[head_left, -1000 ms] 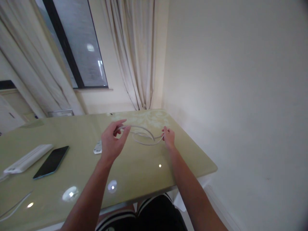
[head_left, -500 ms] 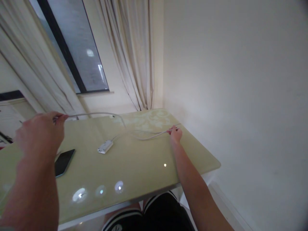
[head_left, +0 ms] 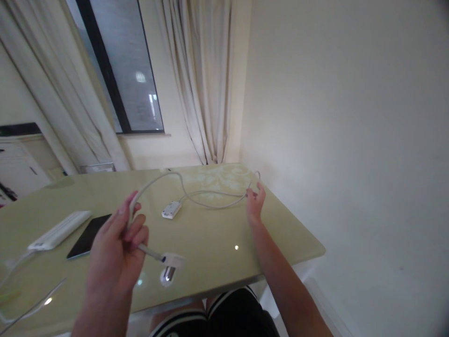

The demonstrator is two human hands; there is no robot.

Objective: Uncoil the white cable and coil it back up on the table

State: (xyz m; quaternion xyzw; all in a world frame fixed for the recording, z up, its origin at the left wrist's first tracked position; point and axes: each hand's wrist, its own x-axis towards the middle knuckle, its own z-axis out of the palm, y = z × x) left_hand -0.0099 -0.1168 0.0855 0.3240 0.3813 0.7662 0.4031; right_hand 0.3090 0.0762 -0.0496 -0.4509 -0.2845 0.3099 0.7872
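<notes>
**Left hand brings the plug end in; right hand keeps the far end**

We start with the white cable (head_left: 153, 180). It rises from our left hand (head_left: 117, 248), arches over the table (head_left: 210, 252), dips to the glass near a small white box (head_left: 171, 209) and runs on to our right hand (head_left: 255, 203).

Half a second ago the left hand was flung out high to the left with the cable drawn long between the hands. Now it has come in low, close to the body. Its fingers are curled round the cable, and the plug (head_left: 172, 259) dangles just below them, clear of the tabletop. The right hand has barely shifted. Its fingertips are pinched narrow on the far part of the cable, where a small loop stands up above them.

We judge that the span has gone slack and that both ends are in our grip.

The right hand sits near the table's right edge, with the bare wall (head_left: 351, 140) well beyond. The middle of the table, between the hands, is open glass. To the left lie a dark phone (head_left: 87, 236) and a long white bar (head_left: 58, 230), just beside each other and near the left hand. Another thin cord (head_left: 31, 306) crosses the near left corner.
</notes>
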